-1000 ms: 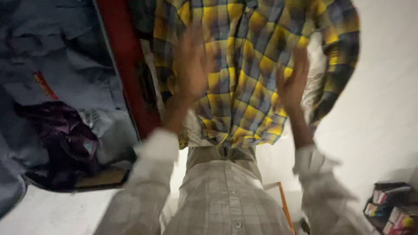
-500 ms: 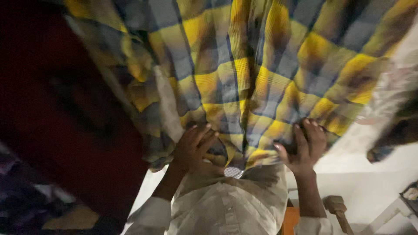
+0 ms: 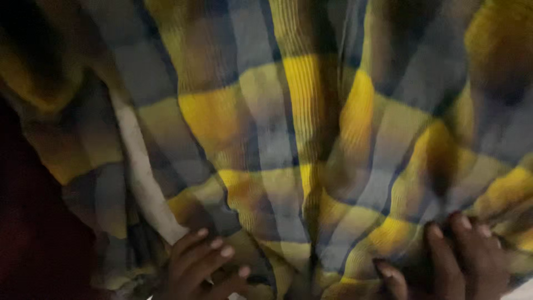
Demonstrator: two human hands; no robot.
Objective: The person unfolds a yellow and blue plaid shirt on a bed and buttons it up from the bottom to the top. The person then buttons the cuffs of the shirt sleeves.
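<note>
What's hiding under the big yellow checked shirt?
The yellow and blue checked shirt fills nearly the whole view, so whatever lies beneath it is covered. Only the left hand and right hand show, fingers pressed on its lower edge, with something dark red beside it.

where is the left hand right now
In the head view the left hand sits bottom left of centre, fingers on the plaid shirt beside its pale strip.

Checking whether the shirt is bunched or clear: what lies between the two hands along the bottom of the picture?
In the head view, only the yellow and grey checked shirt fills the stretch between the left hand and the right hand, hanging in folds.
</note>
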